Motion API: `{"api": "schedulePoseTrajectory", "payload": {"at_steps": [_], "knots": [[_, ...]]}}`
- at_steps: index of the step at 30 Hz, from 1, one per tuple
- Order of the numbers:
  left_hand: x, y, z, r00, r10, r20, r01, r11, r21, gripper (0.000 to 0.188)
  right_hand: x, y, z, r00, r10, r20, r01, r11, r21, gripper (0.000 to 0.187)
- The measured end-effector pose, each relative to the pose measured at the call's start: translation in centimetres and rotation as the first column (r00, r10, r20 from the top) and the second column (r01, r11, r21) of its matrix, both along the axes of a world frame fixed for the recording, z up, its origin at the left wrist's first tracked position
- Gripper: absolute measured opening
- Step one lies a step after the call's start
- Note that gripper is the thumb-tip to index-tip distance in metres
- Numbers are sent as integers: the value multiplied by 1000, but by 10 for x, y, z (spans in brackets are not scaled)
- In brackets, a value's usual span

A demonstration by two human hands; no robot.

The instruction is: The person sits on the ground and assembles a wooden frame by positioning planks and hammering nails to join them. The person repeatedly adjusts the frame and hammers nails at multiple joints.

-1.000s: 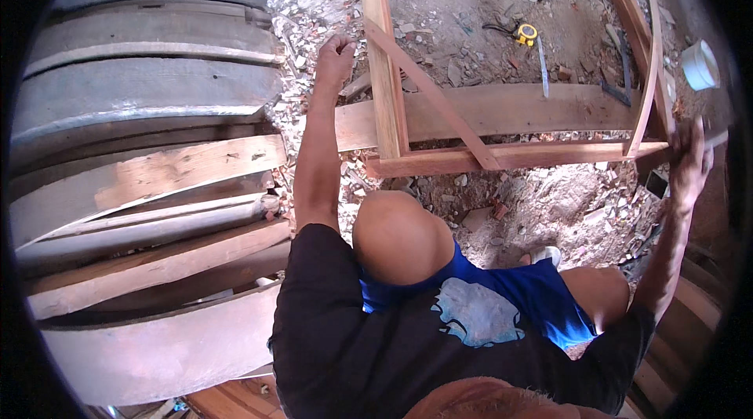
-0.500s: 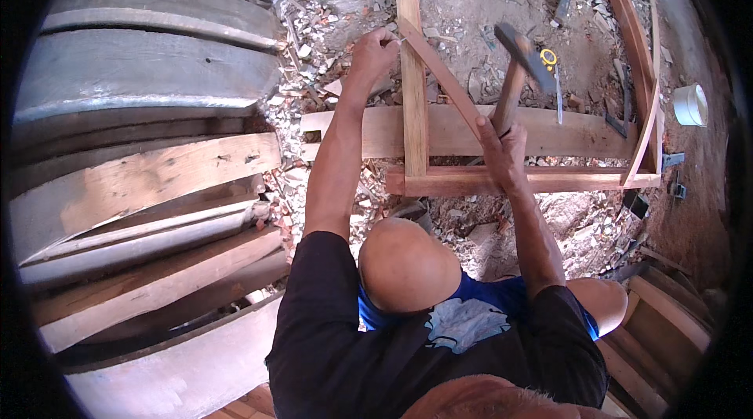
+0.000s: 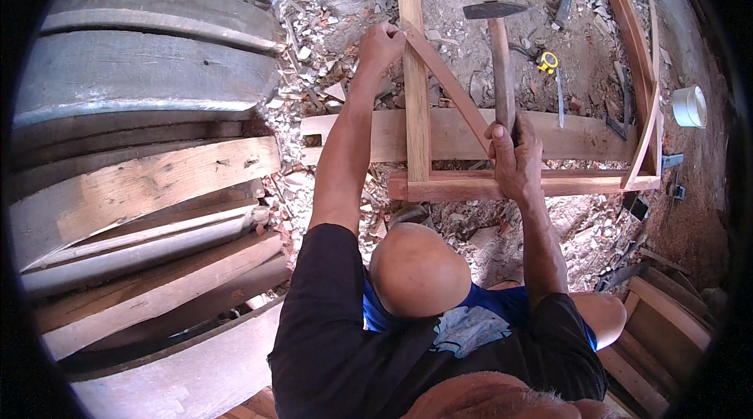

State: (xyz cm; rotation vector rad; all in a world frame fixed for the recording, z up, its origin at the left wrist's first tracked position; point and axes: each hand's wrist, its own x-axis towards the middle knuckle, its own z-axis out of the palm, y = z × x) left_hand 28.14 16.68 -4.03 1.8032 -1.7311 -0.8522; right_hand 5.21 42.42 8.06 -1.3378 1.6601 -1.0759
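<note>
Wrapped round a hammer's (image 3: 503, 78) wooden handle, my right hand (image 3: 519, 156) is beside the lower end of a thin diagonal wooden strip (image 3: 449, 80). The dark metal head points away from me, above the ground. My left hand (image 3: 382, 46) is closed in a pinch at the strip's upper end, against an upright wooden bar (image 3: 415, 105). Whatever its fingertips hold is too small to make out. The bar meets a reddish crosspiece (image 3: 572, 183) in front of my knees, and the strip slants between bar and crosspiece.
A yellow tape measure (image 3: 547, 63) lies on the chip-strewn ground, near a metal square (image 3: 620, 109). Right of the frame's far bar (image 3: 627, 23) stands a white bucket (image 3: 690, 107). Thick planks (image 3: 141, 70) are piled along my left. A plank (image 3: 357, 136) lies under the frame.
The hammer has turned from a slant to nearly upright, its head shifting left and farther away. My right hand has moved slightly right and nearer. My left hand has edged right, still pinched.
</note>
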Motion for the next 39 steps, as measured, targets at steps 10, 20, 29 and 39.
{"api": "schedulePoseTrajectory", "payload": {"at_steps": [10,20,29,39], "knots": [[6,7,0,996,-68,-63,67,998,-20,33,3,-7,-3,999,39,-12,-38,999,36,55],[10,12,5,980,-62,-187,56,998,-37,28,6,-10,-2,999,49,-2,-48,998,51,54],[10,-3,-8,989,-95,-111,91,995,-38,30,12,-13,-9,999,42,-22,-41,998,44,57],[11,-2,4,988,-131,-85,133,991,18,32,15,-44,-17,936,84,-342,-171,958,-232,63]]}}
